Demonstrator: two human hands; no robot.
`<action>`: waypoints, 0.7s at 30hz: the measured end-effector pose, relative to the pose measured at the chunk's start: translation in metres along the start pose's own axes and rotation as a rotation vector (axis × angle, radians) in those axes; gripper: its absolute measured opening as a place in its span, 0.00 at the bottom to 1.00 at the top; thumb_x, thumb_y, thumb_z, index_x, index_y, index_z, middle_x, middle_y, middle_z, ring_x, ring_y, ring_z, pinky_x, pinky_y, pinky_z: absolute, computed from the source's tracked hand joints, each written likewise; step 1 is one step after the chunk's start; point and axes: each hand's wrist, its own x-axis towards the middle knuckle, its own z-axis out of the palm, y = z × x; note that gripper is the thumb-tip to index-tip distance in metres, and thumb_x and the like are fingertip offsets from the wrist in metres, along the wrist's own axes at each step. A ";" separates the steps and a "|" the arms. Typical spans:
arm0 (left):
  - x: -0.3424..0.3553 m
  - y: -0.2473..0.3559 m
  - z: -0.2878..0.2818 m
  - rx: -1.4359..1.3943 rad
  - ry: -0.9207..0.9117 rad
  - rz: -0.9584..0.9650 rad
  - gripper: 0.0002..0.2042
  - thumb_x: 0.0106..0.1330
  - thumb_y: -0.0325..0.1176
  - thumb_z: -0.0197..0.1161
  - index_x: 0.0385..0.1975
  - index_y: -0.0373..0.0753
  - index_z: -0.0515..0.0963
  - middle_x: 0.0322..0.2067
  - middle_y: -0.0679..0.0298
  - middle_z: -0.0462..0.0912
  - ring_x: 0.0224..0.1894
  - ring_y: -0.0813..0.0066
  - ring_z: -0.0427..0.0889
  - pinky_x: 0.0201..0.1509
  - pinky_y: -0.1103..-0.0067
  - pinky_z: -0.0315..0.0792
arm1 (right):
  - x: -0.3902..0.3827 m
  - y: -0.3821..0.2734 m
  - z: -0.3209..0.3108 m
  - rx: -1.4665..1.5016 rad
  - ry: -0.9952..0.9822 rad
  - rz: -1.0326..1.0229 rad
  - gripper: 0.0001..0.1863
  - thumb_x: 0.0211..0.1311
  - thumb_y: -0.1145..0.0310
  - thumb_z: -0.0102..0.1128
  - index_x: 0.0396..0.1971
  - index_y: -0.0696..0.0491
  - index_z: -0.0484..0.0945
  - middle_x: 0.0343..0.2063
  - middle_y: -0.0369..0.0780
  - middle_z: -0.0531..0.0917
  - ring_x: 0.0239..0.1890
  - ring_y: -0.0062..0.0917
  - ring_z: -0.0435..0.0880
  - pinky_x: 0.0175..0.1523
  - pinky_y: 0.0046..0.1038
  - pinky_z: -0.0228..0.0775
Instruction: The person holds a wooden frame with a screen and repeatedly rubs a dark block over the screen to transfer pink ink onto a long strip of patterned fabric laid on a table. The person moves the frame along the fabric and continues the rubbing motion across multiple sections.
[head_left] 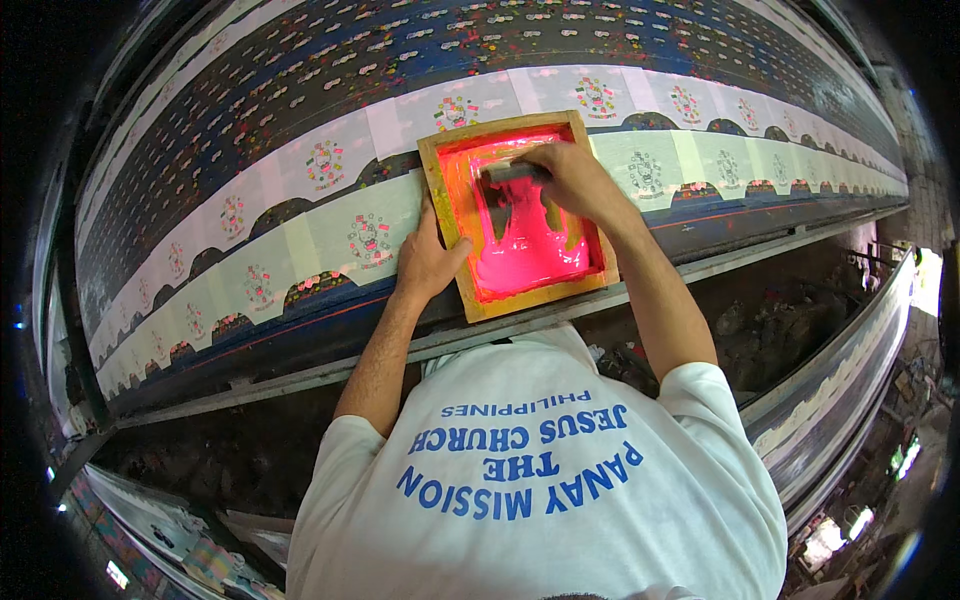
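A wooden screen-printing frame (543,297) lies on the fabric at the table's near side. Bright pink ink (525,266) pools over the near half of its mesh, with streaks running up from it. My right hand (572,178) is closed round a dark squeegee (512,176) inside the far part of the frame. Its blade rests toward the mesh, though its lower edge is partly lost in ink. Along the frame's left side, my left hand (430,258) grips the wood, thumb over the rim and fingers partly hidden outside.
Pale cut fabric pieces (310,235) with cartoon prints lie in two rows along the long dark printing table (330,75). A metal rail (270,385) edges the table close to my body. More long tables (830,390) stand behind me.
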 end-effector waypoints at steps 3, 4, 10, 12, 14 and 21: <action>0.002 0.006 -0.001 -0.031 -0.024 0.004 0.50 0.65 0.44 0.71 0.86 0.38 0.53 0.63 0.43 0.87 0.61 0.37 0.88 0.68 0.52 0.81 | 0.023 0.005 0.000 -0.021 0.035 -0.003 0.16 0.69 0.71 0.64 0.53 0.51 0.92 0.37 0.47 0.93 0.43 0.46 0.94 0.54 0.47 0.85; 0.001 0.006 -0.003 -0.053 -0.033 0.002 0.51 0.65 0.44 0.71 0.86 0.38 0.52 0.63 0.43 0.87 0.61 0.37 0.88 0.68 0.52 0.81 | 0.020 0.003 0.002 -0.028 0.035 0.006 0.16 0.69 0.71 0.65 0.53 0.50 0.92 0.39 0.48 0.93 0.44 0.46 0.94 0.55 0.47 0.85; 0.001 -0.005 0.002 -0.014 0.007 0.013 0.51 0.65 0.45 0.71 0.86 0.38 0.52 0.65 0.40 0.85 0.62 0.37 0.88 0.68 0.54 0.81 | -0.064 -0.048 0.014 -0.014 0.089 -0.062 0.21 0.65 0.75 0.67 0.58 0.48 0.91 0.51 0.48 0.92 0.54 0.47 0.91 0.61 0.46 0.83; 0.001 -0.005 0.004 0.001 0.002 0.004 0.50 0.65 0.45 0.71 0.86 0.38 0.53 0.65 0.40 0.85 0.62 0.38 0.88 0.68 0.54 0.81 | -0.097 -0.037 0.047 -0.075 0.146 -0.004 0.25 0.61 0.77 0.68 0.60 0.48 0.90 0.56 0.46 0.90 0.58 0.47 0.88 0.65 0.44 0.82; 0.002 0.000 0.005 0.004 -0.018 -0.030 0.49 0.66 0.44 0.71 0.86 0.38 0.55 0.64 0.40 0.86 0.62 0.38 0.88 0.68 0.54 0.81 | -0.118 -0.035 0.060 -0.095 0.187 0.027 0.28 0.58 0.80 0.68 0.61 0.49 0.89 0.59 0.45 0.89 0.62 0.45 0.86 0.67 0.43 0.81; -0.004 0.019 -0.002 -0.086 -0.041 -0.101 0.45 0.68 0.36 0.71 0.84 0.38 0.56 0.58 0.45 0.91 0.60 0.45 0.91 0.66 0.57 0.83 | -0.130 -0.039 0.055 -0.091 0.212 -0.013 0.37 0.46 0.83 0.76 0.64 0.50 0.87 0.62 0.42 0.87 0.65 0.41 0.85 0.69 0.40 0.81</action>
